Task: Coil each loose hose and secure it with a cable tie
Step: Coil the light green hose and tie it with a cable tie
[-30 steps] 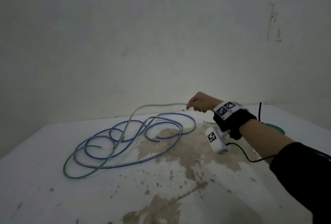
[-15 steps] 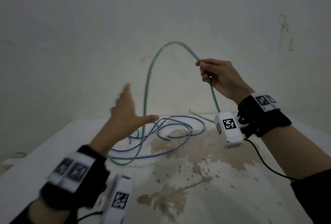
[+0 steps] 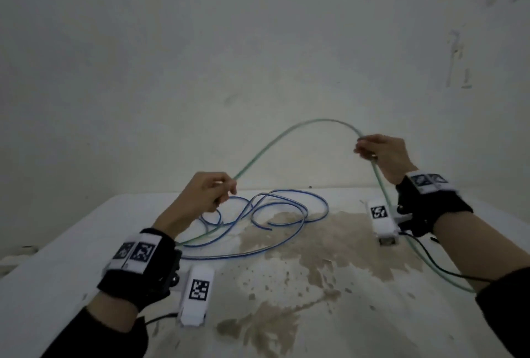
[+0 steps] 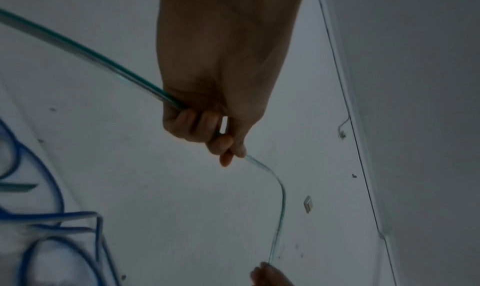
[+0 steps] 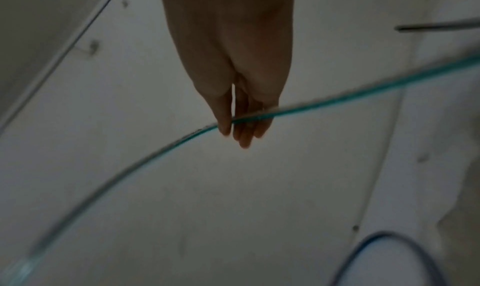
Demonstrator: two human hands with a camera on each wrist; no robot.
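A thin green hose [image 3: 289, 131] arches through the air between my two hands above the white table [image 3: 71, 243]. My left hand [image 3: 212, 191] grips it with curled fingers, seen close in the left wrist view where the green hose [image 4: 103, 62] runs through my left hand [image 4: 223, 138]. My right hand [image 3: 372, 147] pinches the hose higher up; below it the hose trails down off the right side. In the right wrist view the green hose [image 5: 337, 100] crosses my right hand [image 5: 241, 124]. A blue hose [image 3: 275, 214] lies in loose loops on the table behind my left hand.
A bare wall stands close behind the table. Brown worn patches [image 3: 301, 248] mark the tabletop's middle and front. Black camera cables [image 3: 438, 266] run from both wrist units. The table's left edge slopes away at the lower left.
My left hand, open and reaching half a second ago, now grips the green hose. The right hand has lowered and shifted right, flattening the hose's arch.
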